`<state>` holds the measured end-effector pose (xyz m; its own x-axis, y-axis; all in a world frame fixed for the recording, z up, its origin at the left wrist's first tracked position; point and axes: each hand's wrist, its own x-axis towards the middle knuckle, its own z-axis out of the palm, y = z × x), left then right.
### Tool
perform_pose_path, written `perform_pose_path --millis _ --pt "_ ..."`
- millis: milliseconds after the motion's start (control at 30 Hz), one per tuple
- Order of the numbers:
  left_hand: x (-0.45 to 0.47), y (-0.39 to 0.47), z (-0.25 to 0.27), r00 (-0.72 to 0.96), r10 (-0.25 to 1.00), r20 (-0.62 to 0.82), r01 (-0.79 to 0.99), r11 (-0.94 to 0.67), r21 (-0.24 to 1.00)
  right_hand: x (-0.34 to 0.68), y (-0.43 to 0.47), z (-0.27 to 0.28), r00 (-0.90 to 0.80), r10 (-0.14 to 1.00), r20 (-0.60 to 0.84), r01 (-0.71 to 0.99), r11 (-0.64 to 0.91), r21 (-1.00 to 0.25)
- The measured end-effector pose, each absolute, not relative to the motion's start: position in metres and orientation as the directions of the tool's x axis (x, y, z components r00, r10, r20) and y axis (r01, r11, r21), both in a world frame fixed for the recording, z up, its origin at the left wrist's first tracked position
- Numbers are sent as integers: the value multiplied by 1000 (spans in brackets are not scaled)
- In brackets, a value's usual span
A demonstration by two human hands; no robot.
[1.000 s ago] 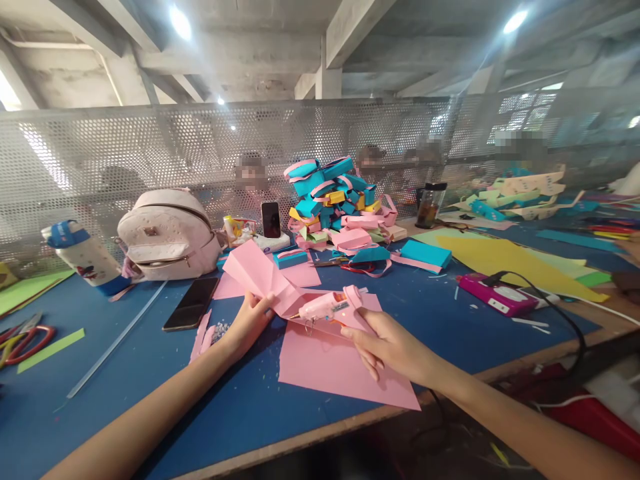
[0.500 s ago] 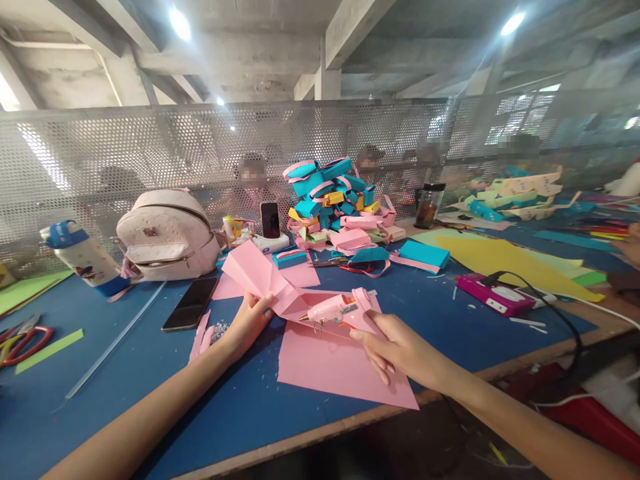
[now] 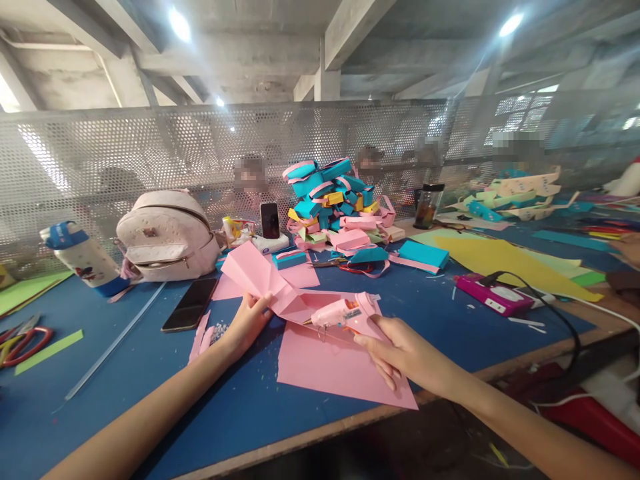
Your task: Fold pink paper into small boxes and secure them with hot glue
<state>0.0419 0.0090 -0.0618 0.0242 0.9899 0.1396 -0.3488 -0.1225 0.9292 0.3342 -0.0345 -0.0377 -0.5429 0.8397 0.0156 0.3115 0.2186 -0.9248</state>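
Observation:
My left hand [image 3: 250, 323] pinches a folded piece of pink paper [image 3: 257, 270], its creased panels fanning up and to the left. In my right hand [image 3: 400, 350] is a pink hot glue gun [image 3: 343, 312], fingers wrapped round its handle. The nozzle points left, close to the lower folds of the paper; whether it touches them I cannot tell. Beneath both lies a flat pink sheet [image 3: 325, 367], with one corner reaching past the table's front edge.
Behind stands a pile of blue, pink and yellow paper boxes [image 3: 335, 200]. To the left are a phone [image 3: 190, 305], a backpack [image 3: 167, 233], a bottle [image 3: 85, 260] and scissors [image 3: 30, 340]. A purple power strip [image 3: 495, 295] with a cord sits at the right.
My right hand and the glue gun have shifted slightly right and down. My left hand and the folded paper stay nearly where they were.

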Motion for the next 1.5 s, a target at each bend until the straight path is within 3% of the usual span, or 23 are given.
perform_pose_path --millis 533,700,1000,1100,1233,1400,1500 --pt "41 10 -61 -16 993 113 -352 -111 929 338 -44 -30 -491 870 50 454 305 -837" --pt "40 11 -62 -16 992 123 -356 -120 927 332 -50 -25 -521 846 113 423 371 -827" --pt "37 15 -68 3 988 154 -371 -142 918 336 -31 -31 -448 882 147 416 351 -839" --pt "38 16 -68 -13 990 141 -349 -136 927 348 -26 -17 -518 851 86 459 362 -812" --pt "39 15 -65 -14 992 125 -341 -123 932 363 -17 -2 -618 786 29 375 327 -867" --pt "39 11 -61 -9 990 141 -352 -135 926 387 25 -5 -329 914 237 435 369 -821" --pt "39 10 -60 -24 990 139 -356 -139 924 408 57 -17 -269 934 235 591 353 -725"
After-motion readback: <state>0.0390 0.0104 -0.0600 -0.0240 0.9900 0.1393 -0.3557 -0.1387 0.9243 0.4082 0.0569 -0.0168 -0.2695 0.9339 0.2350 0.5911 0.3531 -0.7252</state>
